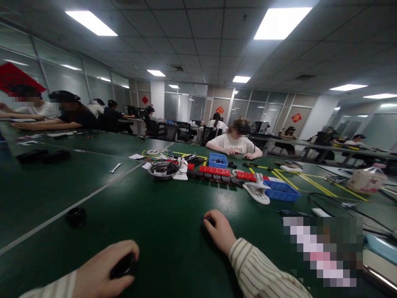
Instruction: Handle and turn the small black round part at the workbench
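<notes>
Low on the left of the head view, my left hand (102, 269) is closed around a smooth black rounded object (124, 267), thumb on the near side and fingers over the far side. My right hand (221, 232) rests near the middle of the table, its fingers curled over a dark object (211, 221) that is mostly hidden; its kind does not show. Left of both hands, apart from them, a black round part (76, 217) lies on the green table (167, 219).
Ahead are a metal bowl (161, 176) with cables, red power strip parts (214, 171), a white clamp-like stand (258, 190) and a blue bin (282, 191). A wrench (115, 168) lies left. Across the table sits a person (237, 145). Cables (350, 209) lie right.
</notes>
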Demonstrator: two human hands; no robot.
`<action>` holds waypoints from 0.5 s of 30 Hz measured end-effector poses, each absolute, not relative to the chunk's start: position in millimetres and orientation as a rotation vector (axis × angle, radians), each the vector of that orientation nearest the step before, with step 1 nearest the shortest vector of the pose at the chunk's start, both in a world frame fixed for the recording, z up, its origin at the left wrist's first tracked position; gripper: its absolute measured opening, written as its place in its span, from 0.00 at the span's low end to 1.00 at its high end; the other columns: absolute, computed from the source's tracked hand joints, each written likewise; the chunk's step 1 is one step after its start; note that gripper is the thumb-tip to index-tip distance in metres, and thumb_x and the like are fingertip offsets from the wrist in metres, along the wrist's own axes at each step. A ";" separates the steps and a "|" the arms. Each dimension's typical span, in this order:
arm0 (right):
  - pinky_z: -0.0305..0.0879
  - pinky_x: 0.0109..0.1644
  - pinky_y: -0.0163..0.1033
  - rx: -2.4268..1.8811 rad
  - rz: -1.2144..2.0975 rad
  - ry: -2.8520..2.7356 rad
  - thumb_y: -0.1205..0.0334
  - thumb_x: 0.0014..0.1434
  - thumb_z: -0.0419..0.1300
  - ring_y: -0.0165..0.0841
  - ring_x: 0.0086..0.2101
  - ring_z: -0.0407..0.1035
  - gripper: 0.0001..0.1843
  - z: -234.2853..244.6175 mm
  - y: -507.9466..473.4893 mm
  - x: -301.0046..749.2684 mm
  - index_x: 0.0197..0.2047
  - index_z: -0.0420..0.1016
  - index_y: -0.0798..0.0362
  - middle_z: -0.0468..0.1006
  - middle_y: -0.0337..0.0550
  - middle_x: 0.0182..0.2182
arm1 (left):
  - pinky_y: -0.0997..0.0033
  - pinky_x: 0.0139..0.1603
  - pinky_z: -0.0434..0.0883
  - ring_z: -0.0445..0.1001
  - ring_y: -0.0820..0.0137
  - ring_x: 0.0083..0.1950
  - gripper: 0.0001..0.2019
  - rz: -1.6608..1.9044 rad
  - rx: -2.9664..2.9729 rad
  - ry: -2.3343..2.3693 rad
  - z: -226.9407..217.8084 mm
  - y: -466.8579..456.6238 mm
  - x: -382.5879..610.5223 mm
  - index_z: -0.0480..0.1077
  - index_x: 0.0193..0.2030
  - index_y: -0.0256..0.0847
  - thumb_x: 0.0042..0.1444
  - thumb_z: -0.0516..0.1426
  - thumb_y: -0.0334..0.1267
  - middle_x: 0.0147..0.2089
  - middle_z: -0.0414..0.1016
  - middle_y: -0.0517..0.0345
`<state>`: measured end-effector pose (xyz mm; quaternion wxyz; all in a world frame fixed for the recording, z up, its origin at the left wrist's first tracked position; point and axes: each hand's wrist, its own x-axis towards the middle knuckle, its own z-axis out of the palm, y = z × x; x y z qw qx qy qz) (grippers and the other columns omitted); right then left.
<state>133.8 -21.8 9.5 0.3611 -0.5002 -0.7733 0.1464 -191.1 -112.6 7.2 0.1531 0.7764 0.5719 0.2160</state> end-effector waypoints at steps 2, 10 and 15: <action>0.64 0.42 0.41 -1.280 0.360 -1.969 0.68 0.54 0.53 0.36 0.36 0.67 0.05 10.3 -26.2 135.6 0.32 0.70 0.53 0.72 0.43 0.32 | 0.68 0.36 0.67 0.69 0.64 0.36 0.10 0.531 2.248 1.406 24.5 -75.1 -135.9 0.67 0.34 0.44 0.44 0.53 0.42 0.35 0.71 0.59; 0.61 0.50 0.45 -1.325 0.185 -1.827 0.63 0.59 0.50 0.38 0.45 0.63 0.15 20.0 -21.0 166.5 0.50 0.62 0.56 0.68 0.50 0.45 | 0.69 0.38 0.67 0.70 0.63 0.38 0.13 0.603 2.487 1.029 17.4 35.9 35.1 0.64 0.34 0.39 0.41 0.59 0.38 0.35 0.70 0.56; 0.61 0.46 0.44 -1.332 0.162 -1.906 0.59 0.53 0.59 0.39 0.41 0.63 0.15 23.0 -9.1 171.1 0.43 0.66 0.54 0.68 0.46 0.39 | 0.66 0.45 0.64 0.70 0.61 0.42 0.17 0.630 2.560 1.057 9.1 36.0 51.3 0.63 0.40 0.39 0.43 0.59 0.40 0.39 0.71 0.53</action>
